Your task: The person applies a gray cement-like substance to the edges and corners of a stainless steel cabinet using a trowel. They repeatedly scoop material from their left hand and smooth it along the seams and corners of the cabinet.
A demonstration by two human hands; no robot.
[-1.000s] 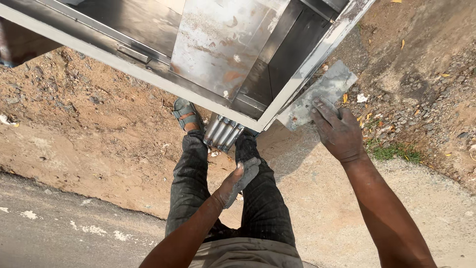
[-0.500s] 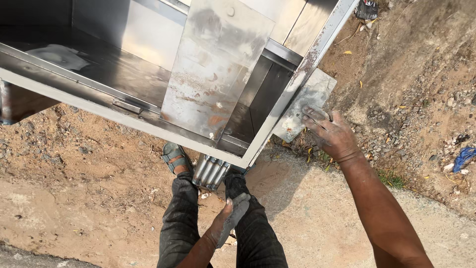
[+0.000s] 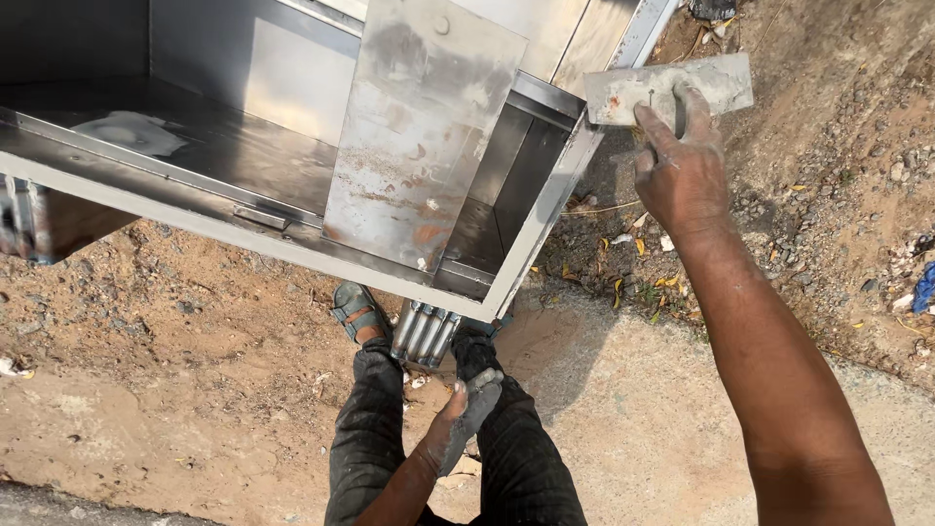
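Observation:
My right hand [image 3: 682, 166] is raised at the upper right, gripping a flat grey plastering trowel [image 3: 670, 90] whose blade lies against the right edge of a stainless steel cabinet [image 3: 292, 175]. My left hand [image 3: 466, 414] hangs low between my legs, smeared with grey paste, its fingers apart and holding nothing. A flat steel panel [image 3: 419, 136] leans upright inside the open cabinet. My dark trousers and sandalled feet show below the cabinet's front rail.
A bundle of metal tubes [image 3: 426, 334] stands on the ground between my feet. Sandy dirt lies to the left, a gravelly bank with dry leaves to the right, and a blue scrap [image 3: 925, 287] at the far right.
My right hand has carried the trowel upward along the cabinet's right edge. The view has tilted, showing more of the cabinet interior. My left hand stays low.

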